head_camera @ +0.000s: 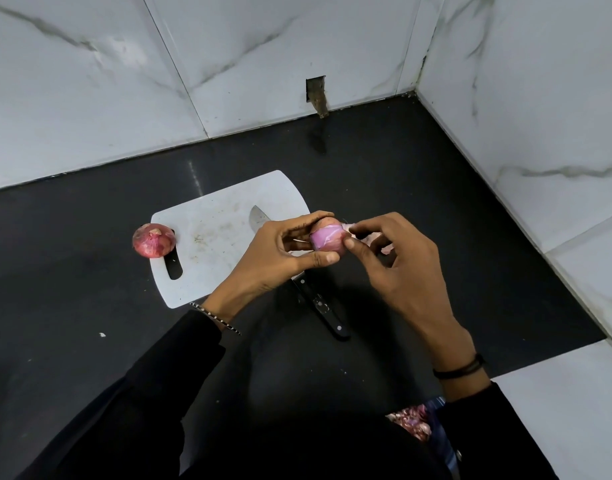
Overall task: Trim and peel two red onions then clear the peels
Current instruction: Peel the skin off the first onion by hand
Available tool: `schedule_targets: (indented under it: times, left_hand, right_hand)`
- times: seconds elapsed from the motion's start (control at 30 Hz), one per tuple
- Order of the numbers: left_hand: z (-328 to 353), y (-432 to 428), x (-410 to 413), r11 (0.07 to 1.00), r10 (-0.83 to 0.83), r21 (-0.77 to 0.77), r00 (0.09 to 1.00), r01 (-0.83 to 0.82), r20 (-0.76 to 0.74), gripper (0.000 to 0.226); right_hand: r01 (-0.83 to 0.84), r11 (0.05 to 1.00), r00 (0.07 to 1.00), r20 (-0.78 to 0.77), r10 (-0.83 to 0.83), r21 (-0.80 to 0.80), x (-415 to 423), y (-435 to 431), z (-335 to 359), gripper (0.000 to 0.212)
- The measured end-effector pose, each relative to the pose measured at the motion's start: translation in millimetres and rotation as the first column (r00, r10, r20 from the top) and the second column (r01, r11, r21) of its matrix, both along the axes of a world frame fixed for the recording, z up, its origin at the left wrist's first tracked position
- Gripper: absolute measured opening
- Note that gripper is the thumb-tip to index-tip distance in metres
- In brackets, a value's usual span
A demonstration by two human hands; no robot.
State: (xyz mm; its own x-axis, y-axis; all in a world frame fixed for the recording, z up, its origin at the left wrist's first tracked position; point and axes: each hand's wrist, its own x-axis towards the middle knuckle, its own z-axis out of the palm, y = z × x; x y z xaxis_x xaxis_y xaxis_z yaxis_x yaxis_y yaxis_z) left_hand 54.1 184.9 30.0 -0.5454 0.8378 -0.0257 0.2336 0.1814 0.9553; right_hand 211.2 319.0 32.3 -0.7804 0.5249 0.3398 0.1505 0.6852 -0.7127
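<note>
Purple half-peeled onion [327, 239] sits clasped in left grip [290, 258]; right grip [398, 268] pinches its peel [347, 226].

I count two red onions: one half-peeled onion [327, 237] between the hands, and one unpeeled onion [153, 240] at the left edge of the board. There is one white cutting board [221, 216] and one knife [320, 308], both on the one dark counter [401, 168]. Two hands are there, the left hand [283, 258] and the right hand [401, 271]. Each wrist carries one band, a beaded band [216, 318] and a black band [460, 368], so two together. Some loose peels [386, 247] lie under the right hand; how many pieces, I cannot tell.
</note>
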Motion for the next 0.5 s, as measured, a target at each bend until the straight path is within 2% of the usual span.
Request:
schedule_targets:
  times: [0.1, 0.23, 0.5]
  left_hand:
    - [0.2, -0.6, -1.1, 1.000, -0.017, 0.012, 1.000, 0.017, -0.004, 0.063]
    - [0.5, 1.0, -2.1, 0.999, -0.032, 0.017, 0.999, 0.032, -0.026, 0.066]
    - [-0.3, -0.6, -2.6, 0.999, -0.037, 0.009, 0.999, 0.037, -0.026, 0.068]
  right_hand:
    - [-0.031, 0.985, 1.000, -0.007, 0.030, -0.167, 2.6, -1.3, 2.3, 0.026]
    - [-0.023, 0.951, 0.999, -0.044, 0.010, -0.310, 4.5, -5.9, 2.4, 0.029]
    - [-0.003, 0.935, 0.998, -0.066, -0.022, -0.353, 7.0, -5.8, 3.8, 0.018]
